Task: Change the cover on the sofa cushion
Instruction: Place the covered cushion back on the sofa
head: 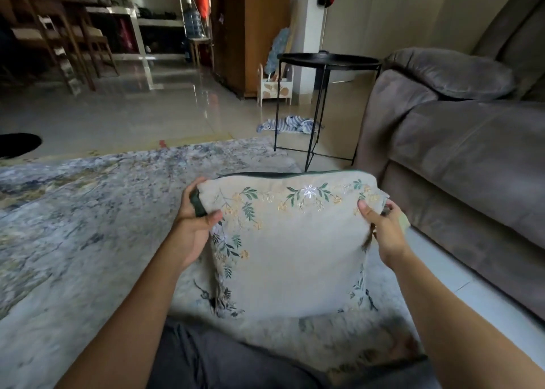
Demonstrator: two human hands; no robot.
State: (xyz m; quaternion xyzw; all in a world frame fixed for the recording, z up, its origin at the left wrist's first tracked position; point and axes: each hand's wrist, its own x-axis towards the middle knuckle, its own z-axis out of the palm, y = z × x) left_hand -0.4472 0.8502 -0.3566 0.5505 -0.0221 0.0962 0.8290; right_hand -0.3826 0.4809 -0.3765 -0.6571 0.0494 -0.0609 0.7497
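Note:
A square sofa cushion (295, 247) stands upright in front of me, its lower edge near my lap. Its cover is pale beige with embroidered green leaves and small flowers along the borders. A dark green edge (197, 204) shows at the cushion's top and upper left corner. My left hand (196, 222) grips that upper left corner, thumb on the front and fingers behind. My right hand (383, 226) grips the upper right corner, thumb pressed on the cover's front. The back of the cushion is hidden.
I sit on a mottled blue-grey rug (88, 211). A grey sofa (460, 158) stands to the right. A black round side table (327, 61) is beyond the cushion, with a striped cloth (286, 124) on the tiled floor beneath it. Wooden chairs (59, 35) stand far left.

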